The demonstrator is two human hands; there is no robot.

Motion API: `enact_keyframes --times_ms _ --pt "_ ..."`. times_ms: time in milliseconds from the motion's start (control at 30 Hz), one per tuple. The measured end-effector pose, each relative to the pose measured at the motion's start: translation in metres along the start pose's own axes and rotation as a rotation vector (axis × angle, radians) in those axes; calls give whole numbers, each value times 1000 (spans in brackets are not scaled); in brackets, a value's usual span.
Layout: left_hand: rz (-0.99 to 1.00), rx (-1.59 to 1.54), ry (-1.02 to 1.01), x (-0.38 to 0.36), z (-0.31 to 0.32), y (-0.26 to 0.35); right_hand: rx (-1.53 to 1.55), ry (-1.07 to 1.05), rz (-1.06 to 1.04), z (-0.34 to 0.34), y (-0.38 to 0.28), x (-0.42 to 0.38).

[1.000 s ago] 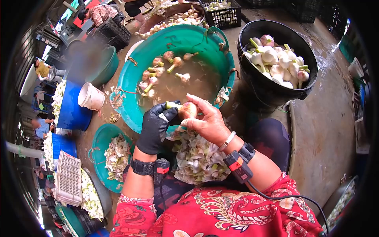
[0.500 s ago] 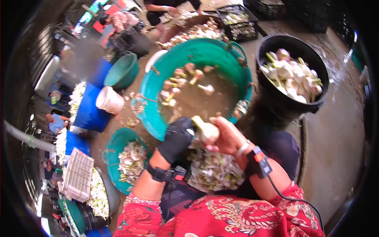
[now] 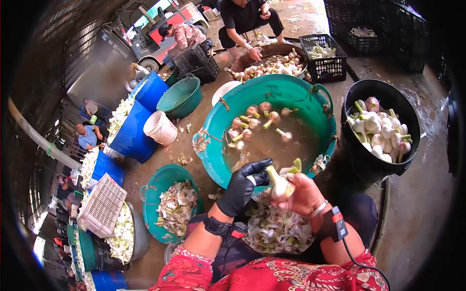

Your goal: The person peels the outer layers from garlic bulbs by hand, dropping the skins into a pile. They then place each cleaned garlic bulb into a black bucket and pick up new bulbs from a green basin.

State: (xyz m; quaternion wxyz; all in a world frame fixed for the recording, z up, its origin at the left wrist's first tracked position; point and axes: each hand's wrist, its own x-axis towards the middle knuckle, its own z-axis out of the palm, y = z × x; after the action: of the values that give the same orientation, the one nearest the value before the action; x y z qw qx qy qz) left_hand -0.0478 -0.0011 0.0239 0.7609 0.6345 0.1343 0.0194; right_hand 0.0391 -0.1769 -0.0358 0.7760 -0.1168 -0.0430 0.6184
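Observation:
My right hand (image 3: 307, 195), bare, is closed around a garlic bulb (image 3: 280, 190) whose pale stem points up and left. A loose greenish strip of skin (image 3: 295, 167) sticks up beside the bulb, near my right fingertips. My left hand (image 3: 244, 188), in a black glove, is at the stem's left side, its fingers bent together. A small pale spot shows among them; what they hold, if anything, I cannot make out. Beneath both hands lies a heap of peeled garlic skins (image 3: 279, 228). Ahead, a large green tub (image 3: 213, 162) holds murky water with several garlic bulbs (image 3: 242, 128).
At right stands a black bucket (image 3: 347, 131) of cleaned garlic. A smaller green tub (image 3: 150, 213) of skins is at left, near a white bucket (image 3: 160, 128) and blue barrels (image 3: 133, 131). Beyond, a person (image 3: 242, 24) crouches by a basin of garlic (image 3: 272, 65) and a black crate (image 3: 325, 68).
The view has tilted up, showing more of the far floor and the crouching person. A strip of skin now stands away from the bulb; my left fingers have straightened somewhat beside the stem.

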Motion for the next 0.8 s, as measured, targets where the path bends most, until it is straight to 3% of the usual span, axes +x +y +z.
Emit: enact_keyframes --times_ms 33,167,267,333,400,467,533,600,633,667,733,800 --pt "-3 16 -31 -2 0 3 -11 2 -55 3 -5 0" --pt "-28 101 -161 -7 7 19 -106 54 55 7 -4 5" --pt "5 306 -71 -5 4 16 -313 225 -8 -2 0 11" --pt "67 490 -62 -4 9 19 -423 231 -294 -1 1 14" --pt "30 280 -16 0 13 19 -574 261 -440 11 -3 12" --pt "24 132 14 9 4 13 -617 242 -776 21 1 13" --pt "89 101 -15 23 -25 3 -1274 289 -891 17 -7 6" --pt "53 -58 99 37 -48 -1 -1565 192 -977 34 -4 -1" --pt "47 -3 126 41 -61 1 -1444 131 -961 36 0 -3" --pt "41 53 154 46 -75 1 -1004 144 -878 34 6 -3" --pt "8 -114 130 49 -89 -8 -646 195 -784 37 -8 -12" --pt "-59 -589 187 48 -87 -18 -457 160 -797 36 -25 -25"
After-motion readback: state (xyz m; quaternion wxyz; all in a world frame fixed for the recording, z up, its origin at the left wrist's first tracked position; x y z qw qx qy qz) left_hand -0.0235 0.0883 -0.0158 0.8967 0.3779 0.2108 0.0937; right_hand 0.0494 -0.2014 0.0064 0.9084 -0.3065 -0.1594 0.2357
